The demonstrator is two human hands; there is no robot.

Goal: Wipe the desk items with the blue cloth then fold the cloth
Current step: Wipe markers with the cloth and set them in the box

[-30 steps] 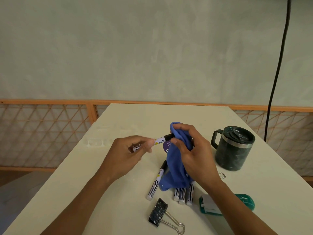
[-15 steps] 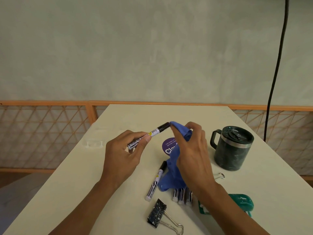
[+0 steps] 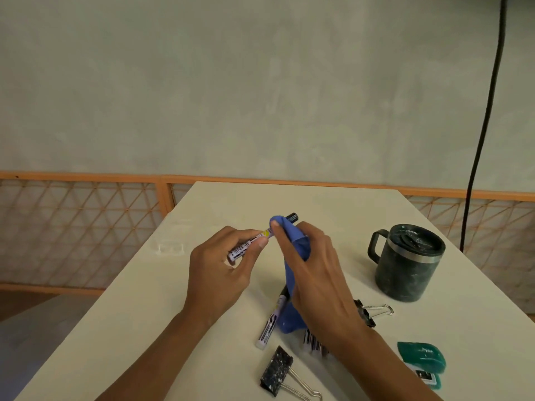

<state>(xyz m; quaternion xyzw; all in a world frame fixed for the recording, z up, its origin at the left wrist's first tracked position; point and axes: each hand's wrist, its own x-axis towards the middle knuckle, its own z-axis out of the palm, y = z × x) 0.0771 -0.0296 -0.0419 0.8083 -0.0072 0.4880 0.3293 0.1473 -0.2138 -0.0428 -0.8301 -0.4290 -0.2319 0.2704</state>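
My left hand (image 3: 223, 270) pinches a white marker (image 3: 246, 246) with a black cap, held tilted above the cream desk (image 3: 144, 328). My right hand (image 3: 315, 273) grips the blue cloth (image 3: 295, 247), wrapped round the marker just below its cap; the cloth's tail hangs down to the desk. Under it lie another marker (image 3: 272, 321) and more markers (image 3: 314, 344), partly hidden by my right forearm.
A dark green mug (image 3: 405, 264) with a lid stands at the right. Two black binder clips (image 3: 278, 371) (image 3: 367, 312) and a teal tape dispenser (image 3: 422, 361) lie near the front right. An orange lattice railing (image 3: 81, 227) runs behind the desk, and a black cable (image 3: 483, 125) hangs at right.
My right hand slid the cloth along the marker toward the barrel, so the black cap now sticks out beyond it. Both hands rose slightly.
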